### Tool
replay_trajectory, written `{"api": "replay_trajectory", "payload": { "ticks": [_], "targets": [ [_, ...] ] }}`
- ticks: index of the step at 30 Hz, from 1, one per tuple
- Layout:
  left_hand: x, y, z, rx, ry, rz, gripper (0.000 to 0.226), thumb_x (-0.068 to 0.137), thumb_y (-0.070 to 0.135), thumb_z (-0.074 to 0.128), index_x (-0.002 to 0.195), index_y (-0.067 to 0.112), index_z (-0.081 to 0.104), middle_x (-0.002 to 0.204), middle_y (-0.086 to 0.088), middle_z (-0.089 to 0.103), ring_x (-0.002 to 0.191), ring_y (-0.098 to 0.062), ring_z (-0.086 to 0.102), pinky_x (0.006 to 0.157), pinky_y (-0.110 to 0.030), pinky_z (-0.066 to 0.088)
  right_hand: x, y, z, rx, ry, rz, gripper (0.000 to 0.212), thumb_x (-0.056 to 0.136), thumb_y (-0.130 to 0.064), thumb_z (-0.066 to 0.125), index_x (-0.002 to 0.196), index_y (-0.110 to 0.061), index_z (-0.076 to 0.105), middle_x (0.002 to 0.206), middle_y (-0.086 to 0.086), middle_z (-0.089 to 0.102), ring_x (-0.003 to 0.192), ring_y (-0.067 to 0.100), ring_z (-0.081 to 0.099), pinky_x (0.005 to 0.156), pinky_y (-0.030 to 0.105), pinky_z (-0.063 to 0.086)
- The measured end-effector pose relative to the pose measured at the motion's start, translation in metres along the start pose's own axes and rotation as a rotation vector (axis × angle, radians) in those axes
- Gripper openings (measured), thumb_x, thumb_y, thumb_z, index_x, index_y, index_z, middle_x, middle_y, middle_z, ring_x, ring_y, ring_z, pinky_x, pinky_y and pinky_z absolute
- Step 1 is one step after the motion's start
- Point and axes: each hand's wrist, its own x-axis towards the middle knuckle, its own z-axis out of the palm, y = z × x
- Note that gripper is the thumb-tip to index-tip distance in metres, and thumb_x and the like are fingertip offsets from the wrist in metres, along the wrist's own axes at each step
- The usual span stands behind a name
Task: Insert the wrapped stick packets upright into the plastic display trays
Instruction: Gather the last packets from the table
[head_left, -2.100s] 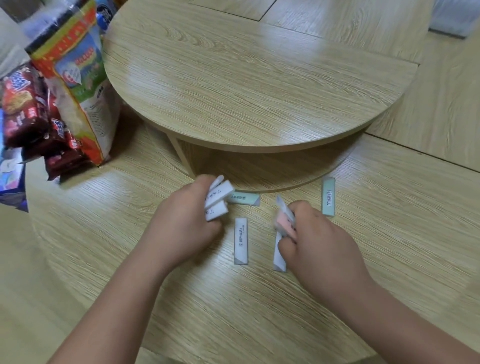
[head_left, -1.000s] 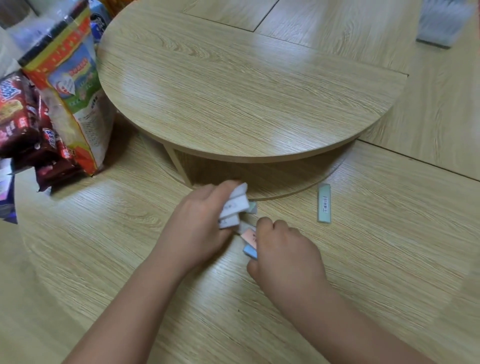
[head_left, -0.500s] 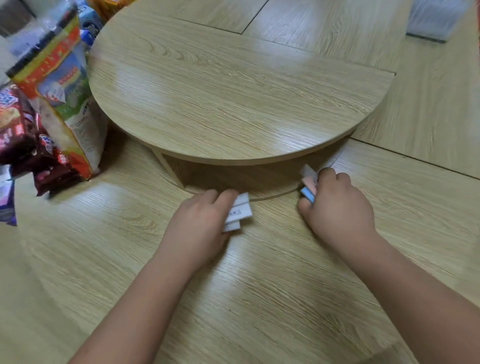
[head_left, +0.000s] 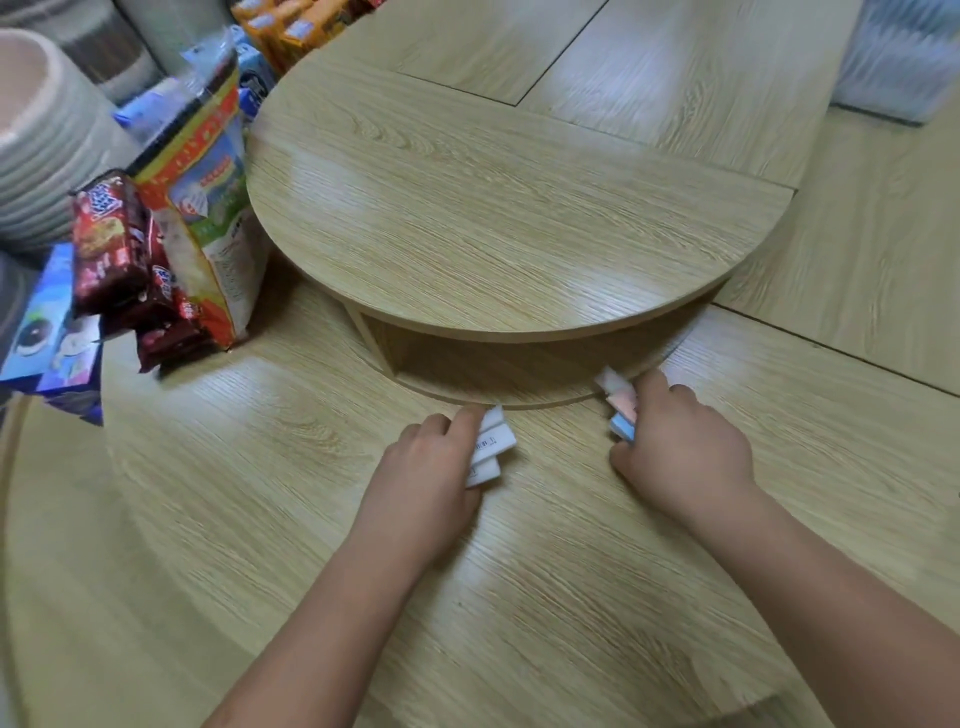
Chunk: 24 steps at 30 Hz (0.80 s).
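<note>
My left hand (head_left: 426, 473) grips a small bunch of white stick packets (head_left: 491, 444) whose ends fan out past the fingers. My right hand (head_left: 680, 452) grips another bunch of stick packets (head_left: 621, 402), white, pink and blue, by the front edge of the raised round shelf (head_left: 493, 218). Both hands hover low over the lower wooden tabletop (head_left: 260, 467). No loose packets lie on the table. At the far right top corner stands a blurred clear plastic container (head_left: 898, 57); whether it is a display tray I cannot tell.
Snack bags (head_left: 202, 208) and dark red biscuit packs (head_left: 119, 260) stand at the left beside the shelf, with blue boxes (head_left: 52, 332) at the left edge and orange boxes (head_left: 291, 26) behind. A ribbed pale tub (head_left: 36, 130) sits far left.
The loose packets on the table are gone, gathered into my hands. My right hand went left, then right to where the green packet lay. My view has tilted up.
</note>
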Motion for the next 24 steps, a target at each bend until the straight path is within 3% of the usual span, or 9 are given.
{"api": "replay_trajectory", "payload": {
  "ticks": [4,8,13,16,18,20,24],
  "targets": [
    [-0.012,0.012,0.004,-0.095,-0.023,-0.048,0.066,0.087,0.024,0.057,0.146,0.029,0.027,0.116,-0.001,0.054,0.105,-0.022,0.052,0.081,-0.029,0.041,-0.013,0.006,0.003,-0.137,0.067,-0.078,0.033,0.090,-0.043,0.054,0.108,-0.017,0.044,0.098,0.002,0.057,0.078,0.022,0.052,0.057,0.030,0.032],
    [-0.024,0.023,0.008,-0.264,-0.010,-0.128,0.065,0.083,0.022,0.059,0.142,0.033,0.034,0.113,0.005,0.056,0.102,-0.015,0.054,0.076,-0.023,0.036,-0.011,0.015,0.000,-0.101,-0.026,-0.182,0.031,0.088,-0.043,0.055,0.106,-0.019,0.045,0.089,-0.001,0.053,0.070,0.019,0.046,0.057,0.029,0.033],
    [-0.050,0.045,-0.003,-0.733,-0.033,-0.317,0.046,0.081,0.021,0.063,0.122,0.041,0.053,0.089,0.019,0.062,0.076,-0.002,0.060,0.061,-0.017,0.044,-0.031,0.033,-0.020,0.361,-0.221,-0.139,0.017,0.082,-0.038,0.060,0.088,-0.025,0.052,0.075,-0.006,0.060,0.066,0.012,0.057,0.055,0.029,0.042],
    [-0.069,0.069,-0.017,-0.974,-0.023,-0.382,0.030,0.081,0.017,0.066,0.101,0.039,0.059,0.081,0.010,0.066,0.067,-0.003,0.060,0.062,-0.017,0.047,-0.055,0.036,-0.036,0.603,-0.338,-0.128,0.015,0.079,-0.036,0.064,0.083,-0.023,0.056,0.074,0.002,0.064,0.064,0.016,0.060,0.062,0.038,0.050],
    [-0.086,0.085,-0.028,-1.054,-0.050,-0.397,0.032,0.081,0.018,0.067,0.105,0.038,0.060,0.086,0.003,0.068,0.068,-0.003,0.061,0.064,-0.018,0.049,-0.081,0.040,-0.046,0.669,-0.366,-0.153,0.013,0.080,-0.034,0.065,0.082,-0.024,0.057,0.072,0.002,0.062,0.059,0.009,0.056,0.059,0.034,0.048],
    [-0.104,0.096,-0.037,-1.079,-0.086,-0.414,0.039,0.076,0.026,0.067,0.112,0.039,0.060,0.090,0.005,0.069,0.073,-0.001,0.064,0.066,-0.016,0.049,-0.109,0.049,-0.056,0.679,-0.390,-0.164,0.013,0.080,-0.035,0.065,0.086,-0.026,0.058,0.070,-0.001,0.060,0.057,0.004,0.052,0.057,0.027,0.043],
    [-0.137,0.112,-0.063,-1.064,-0.141,-0.371,0.040,0.074,0.034,0.066,0.114,0.039,0.060,0.102,0.011,0.069,0.080,0.004,0.065,0.071,-0.014,0.049,-0.174,0.077,-0.081,0.753,-0.386,-0.104,0.014,0.081,-0.036,0.065,0.089,-0.026,0.060,0.067,-0.004,0.058,0.059,0.004,0.053,0.060,0.026,0.043]
  ]
}}
